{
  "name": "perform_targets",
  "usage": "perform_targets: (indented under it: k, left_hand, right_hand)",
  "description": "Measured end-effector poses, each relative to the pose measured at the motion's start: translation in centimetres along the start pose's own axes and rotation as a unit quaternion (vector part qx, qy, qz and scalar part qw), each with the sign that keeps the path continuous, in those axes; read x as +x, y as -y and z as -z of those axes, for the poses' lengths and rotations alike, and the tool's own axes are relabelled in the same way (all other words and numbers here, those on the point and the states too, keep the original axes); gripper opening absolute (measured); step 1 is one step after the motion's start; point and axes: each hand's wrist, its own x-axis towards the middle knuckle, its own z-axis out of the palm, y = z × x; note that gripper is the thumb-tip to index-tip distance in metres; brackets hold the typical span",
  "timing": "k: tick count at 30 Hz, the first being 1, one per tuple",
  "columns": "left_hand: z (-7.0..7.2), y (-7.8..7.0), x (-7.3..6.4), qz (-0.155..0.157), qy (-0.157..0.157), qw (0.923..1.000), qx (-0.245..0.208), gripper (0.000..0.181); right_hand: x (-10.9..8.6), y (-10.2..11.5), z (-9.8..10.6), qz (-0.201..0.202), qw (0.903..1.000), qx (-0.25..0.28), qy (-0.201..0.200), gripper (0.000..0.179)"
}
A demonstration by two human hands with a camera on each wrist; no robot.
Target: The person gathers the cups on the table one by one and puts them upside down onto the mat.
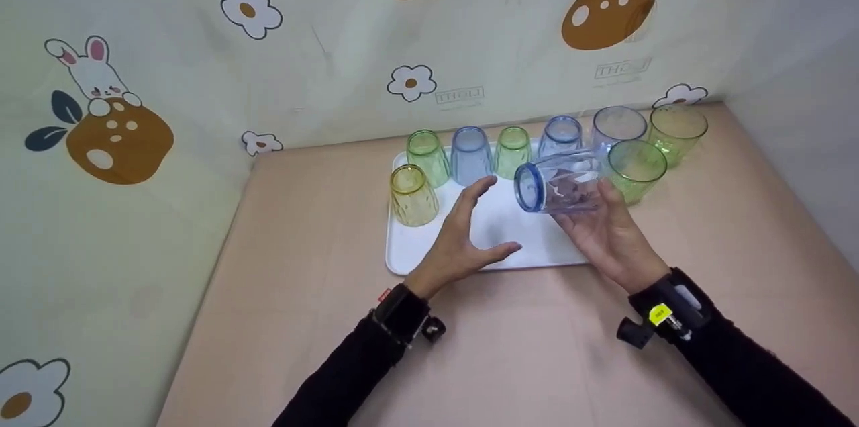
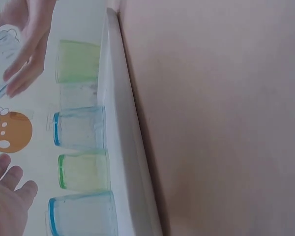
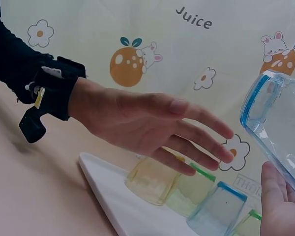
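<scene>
My right hand grips a clear blue drinking glass, tipped on its side above the tray, its thick blue-edged end toward the left. My left hand holds nothing; thumb and fingers are spread apart over the white tray, facing the glass across a gap. On the tray, narrow end up, stand a yellow glass, a green glass, a blue glass, another green glass and another blue glass. The right wrist view shows the held glass beyond my left hand's fingertips.
At the right, wide mouth up, stand a blue glass, a green glass and a yellow-green glass. A printed sheet rises behind the pinkish-tan table. The tray's raised edge crosses the left wrist view.
</scene>
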Motion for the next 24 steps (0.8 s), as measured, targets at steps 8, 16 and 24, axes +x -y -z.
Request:
perform_targets:
  k: [8, 16, 24]
  left_hand:
    - [-1.9, -1.2, 0.2, 0.047, -0.047, 0.9780, -0.198, 0.106]
    - [-3.6, -2.1, 0.6, 0.091, -0.091, 0.9301, -0.344, 0.115]
    - [-4.3, -4.2, 1.8, 0.141, -0.178, 0.8495, -0.476, 0.120]
  right_hand:
    - [-0.3, -1.5, -1.1, -0.006, 0.9991, 0.039, 0.015, 0.090]
    - [-0.2, -3.2, -2.3, -0.010, 0.9963, 0.084, 0.013, 0.096]
    - [0.0, -4.8, -3.2, -0.012, 0.9960, 0.088, 0.013, 0.095]
